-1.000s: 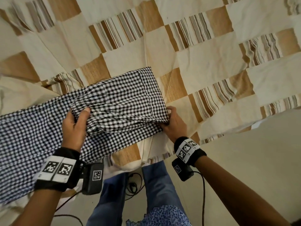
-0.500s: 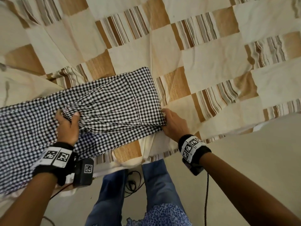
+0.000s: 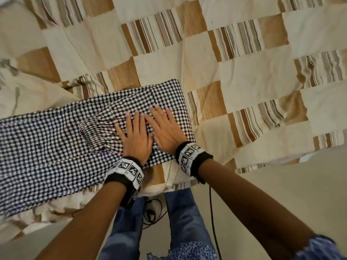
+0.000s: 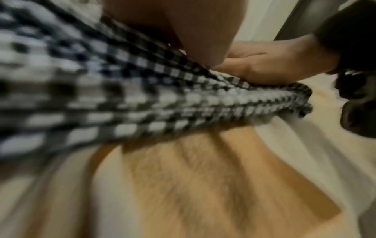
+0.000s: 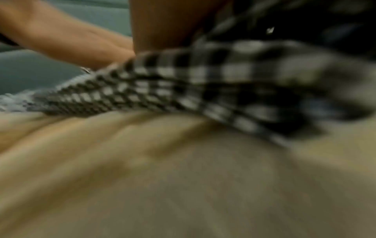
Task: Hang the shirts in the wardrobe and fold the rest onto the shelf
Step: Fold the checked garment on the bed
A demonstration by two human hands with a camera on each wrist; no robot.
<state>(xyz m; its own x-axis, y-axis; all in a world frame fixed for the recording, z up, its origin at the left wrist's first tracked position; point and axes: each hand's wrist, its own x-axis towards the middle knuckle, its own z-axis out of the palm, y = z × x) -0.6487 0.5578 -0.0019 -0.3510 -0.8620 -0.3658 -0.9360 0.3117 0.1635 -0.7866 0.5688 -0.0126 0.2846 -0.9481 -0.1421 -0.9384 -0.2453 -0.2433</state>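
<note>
**Flat on the gingham: both palms laid on the folded cloth**

Plainly, nothing is gripped. The left hand (image 3: 135, 136) and the right hand (image 3: 166, 130) are laid side by side, palms down, on the checked garment (image 3: 65, 143), fingers straight and slightly spread toward 12 o'clock. The two hands are nearly touching at the thumbs. No cloth is pinched or curled into either palm.

The garment is spread on the patchwork bedspread (image 3: 253, 77), its folded, thicker end under the hands and its long remainder running out toward 9 o'clock. Gathered wrinkles are seen just at 9 o'clock of the left hand.

From the head view the spread fingers and the whole layout are given. From the left wrist view, blurred, the stacked layers at the folded edge of the garment (image 4: 234, 103) are shown, with the right hand (image 4: 270, 64) pressed on top of them; that layering is not visible from above. In the right wrist view, more blurred, the garment (image 5: 142, 90) is seen over tan bedding, and the left hand (image 5: 67, 46) beyond it.

The near edge of the bed lies at 6 o'clock of the wrists, with the floor (image 3: 281, 184) below. Bare bedspread extends toward 12 and 3 o'clock.
</note>
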